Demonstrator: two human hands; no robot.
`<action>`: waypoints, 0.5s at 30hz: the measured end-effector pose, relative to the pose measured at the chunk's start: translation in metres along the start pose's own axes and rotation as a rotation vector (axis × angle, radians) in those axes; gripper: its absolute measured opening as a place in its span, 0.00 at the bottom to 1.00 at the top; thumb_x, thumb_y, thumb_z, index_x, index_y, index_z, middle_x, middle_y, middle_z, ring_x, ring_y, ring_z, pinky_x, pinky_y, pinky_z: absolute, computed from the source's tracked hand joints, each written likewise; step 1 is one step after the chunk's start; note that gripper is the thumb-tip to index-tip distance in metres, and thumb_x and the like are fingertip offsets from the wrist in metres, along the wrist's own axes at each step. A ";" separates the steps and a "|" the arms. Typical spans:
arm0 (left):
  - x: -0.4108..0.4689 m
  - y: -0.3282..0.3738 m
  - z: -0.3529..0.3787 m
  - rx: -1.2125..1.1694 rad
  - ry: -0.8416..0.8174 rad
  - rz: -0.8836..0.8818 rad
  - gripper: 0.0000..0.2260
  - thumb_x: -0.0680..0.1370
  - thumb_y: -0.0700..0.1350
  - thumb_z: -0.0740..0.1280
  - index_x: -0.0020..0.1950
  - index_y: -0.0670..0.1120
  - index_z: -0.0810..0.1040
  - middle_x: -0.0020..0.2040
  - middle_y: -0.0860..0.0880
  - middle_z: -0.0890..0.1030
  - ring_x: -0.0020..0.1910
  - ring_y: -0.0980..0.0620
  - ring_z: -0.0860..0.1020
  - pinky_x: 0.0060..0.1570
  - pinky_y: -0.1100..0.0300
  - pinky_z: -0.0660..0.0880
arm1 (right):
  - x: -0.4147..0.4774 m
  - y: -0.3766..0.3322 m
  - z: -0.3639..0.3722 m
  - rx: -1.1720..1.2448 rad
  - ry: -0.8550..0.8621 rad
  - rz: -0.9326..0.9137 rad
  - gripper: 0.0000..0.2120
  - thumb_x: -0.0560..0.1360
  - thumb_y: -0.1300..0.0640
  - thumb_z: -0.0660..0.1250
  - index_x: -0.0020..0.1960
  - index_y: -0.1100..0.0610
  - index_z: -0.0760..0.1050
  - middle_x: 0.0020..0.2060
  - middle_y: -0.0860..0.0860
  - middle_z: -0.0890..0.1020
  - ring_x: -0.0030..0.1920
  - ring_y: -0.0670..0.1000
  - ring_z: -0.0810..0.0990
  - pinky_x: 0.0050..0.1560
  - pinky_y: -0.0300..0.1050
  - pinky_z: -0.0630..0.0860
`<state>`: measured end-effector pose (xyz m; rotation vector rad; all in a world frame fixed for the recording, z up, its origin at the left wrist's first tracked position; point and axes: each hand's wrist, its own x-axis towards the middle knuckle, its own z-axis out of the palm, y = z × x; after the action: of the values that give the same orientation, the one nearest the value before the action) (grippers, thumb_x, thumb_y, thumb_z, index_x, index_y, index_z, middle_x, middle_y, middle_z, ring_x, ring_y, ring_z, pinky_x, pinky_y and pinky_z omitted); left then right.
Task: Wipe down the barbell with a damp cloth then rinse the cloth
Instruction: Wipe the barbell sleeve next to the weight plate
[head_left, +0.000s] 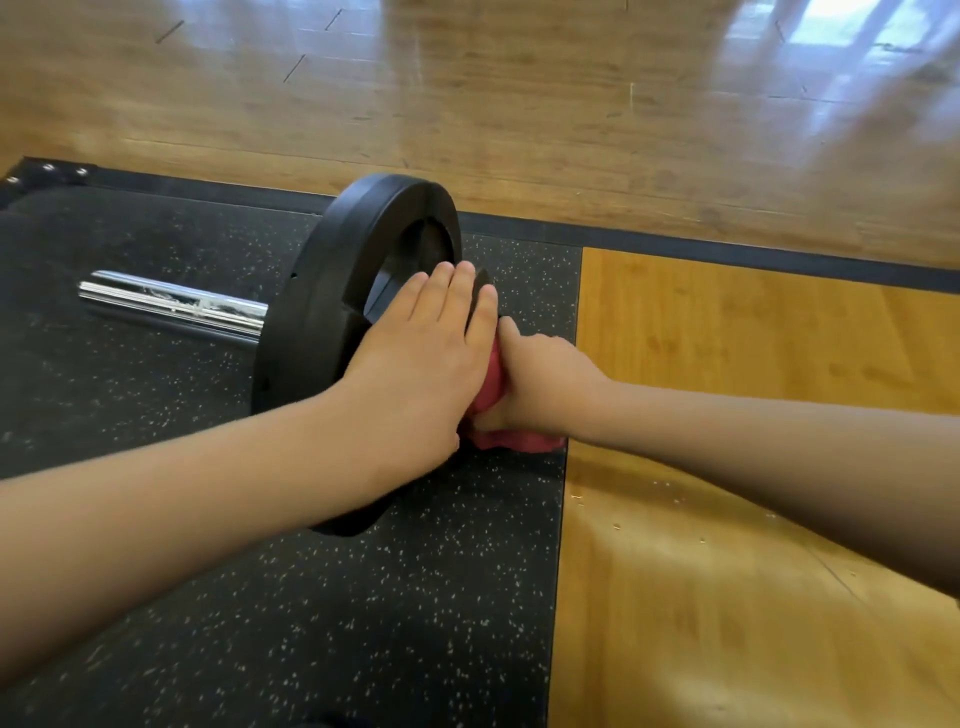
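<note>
Nearest you, on your side of the plate (311, 312), the black speckled mat (363, 623) fills the lower left. A yellow wood panel (727, 364) lies right of the plate, edge to edge with the mat.

Your two forearms reach in from either side and meet at the plate's right face. Your left hand (421, 353) lies flat against that face, fingers straight and together, tips up near the plate's hub; it grasps nothing. Your right hand (540, 374) sits just right of the plate, touching your left, with its fingers wrapped round the red cloth (491, 379). The cloth is bunched between your two hands, close against the plate, and a fold of it hangs out below your right hand onto the mat. What the cloth is wrapped on is hidden by your hands.

The plate stands upright on the mat. The chrome end of the bar (176, 304) juts out from its left side, above the mat.

Beyond the plate a dark border (727, 247) edges the mat and panel. Past that lies the glossy wood floor (467, 78), blurred.
</note>
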<state>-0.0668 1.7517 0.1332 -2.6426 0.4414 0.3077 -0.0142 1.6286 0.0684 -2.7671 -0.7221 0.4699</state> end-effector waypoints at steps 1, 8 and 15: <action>-0.004 0.002 0.001 0.003 0.007 -0.001 0.49 0.75 0.57 0.67 0.76 0.37 0.36 0.76 0.34 0.36 0.76 0.37 0.40 0.74 0.48 0.42 | 0.006 0.000 -0.004 0.025 -0.077 0.028 0.37 0.61 0.39 0.76 0.59 0.58 0.64 0.43 0.49 0.75 0.43 0.54 0.76 0.46 0.48 0.76; -0.042 0.026 0.009 0.002 -0.075 -0.028 0.37 0.82 0.47 0.56 0.74 0.38 0.29 0.70 0.29 0.28 0.72 0.31 0.32 0.72 0.43 0.37 | 0.043 0.015 -0.025 0.401 -0.622 0.040 0.28 0.63 0.45 0.77 0.58 0.57 0.78 0.51 0.52 0.84 0.51 0.53 0.83 0.59 0.50 0.78; -0.023 0.008 -0.006 -0.017 0.056 -0.034 0.48 0.76 0.62 0.63 0.75 0.38 0.33 0.76 0.35 0.36 0.76 0.38 0.40 0.74 0.48 0.41 | 0.012 0.007 0.004 0.128 -0.133 0.048 0.37 0.63 0.34 0.73 0.62 0.56 0.66 0.53 0.51 0.79 0.50 0.56 0.78 0.49 0.51 0.77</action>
<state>-0.0901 1.7482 0.1421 -2.6781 0.4129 0.2286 -0.0031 1.6293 0.0595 -2.6581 -0.6321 0.6904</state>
